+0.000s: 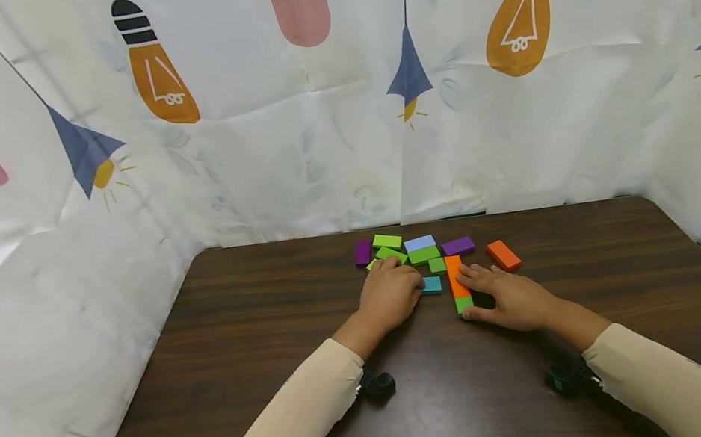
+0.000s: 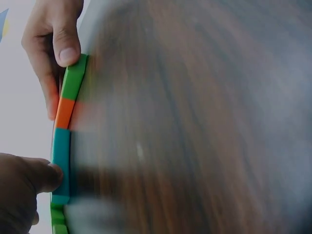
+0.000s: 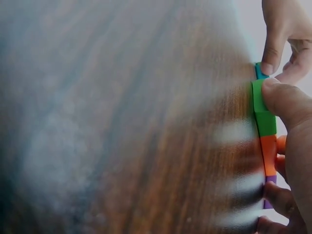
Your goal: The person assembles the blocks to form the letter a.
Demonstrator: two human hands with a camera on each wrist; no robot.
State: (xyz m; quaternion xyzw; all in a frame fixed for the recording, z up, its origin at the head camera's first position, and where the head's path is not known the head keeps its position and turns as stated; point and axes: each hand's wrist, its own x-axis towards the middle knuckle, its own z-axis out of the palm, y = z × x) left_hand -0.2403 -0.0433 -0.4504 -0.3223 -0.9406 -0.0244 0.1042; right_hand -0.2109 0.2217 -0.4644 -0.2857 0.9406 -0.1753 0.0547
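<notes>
My left hand (image 1: 392, 291) holds the left end of a teal block (image 1: 431, 285); in the left wrist view its thumb lies on that block's face (image 2: 61, 151). Its other fingers reach over a light green block (image 1: 391, 253), partly hiding the blocks there. My right hand (image 1: 512, 296) is spread beside a long orange block (image 1: 457, 276), fingertips touching it. The right thumb touches the green block (image 1: 464, 304) at the orange block's near end. A small green block (image 1: 437, 266) sits between the teal and orange ones.
Behind the hands lie a light blue block (image 1: 419, 243), a green block (image 1: 424, 256) and purple blocks (image 1: 363, 252). A separate orange block (image 1: 503, 255) lies right of the group. The dark wooden table (image 1: 242, 355) meets a patterned white curtain (image 1: 288, 167).
</notes>
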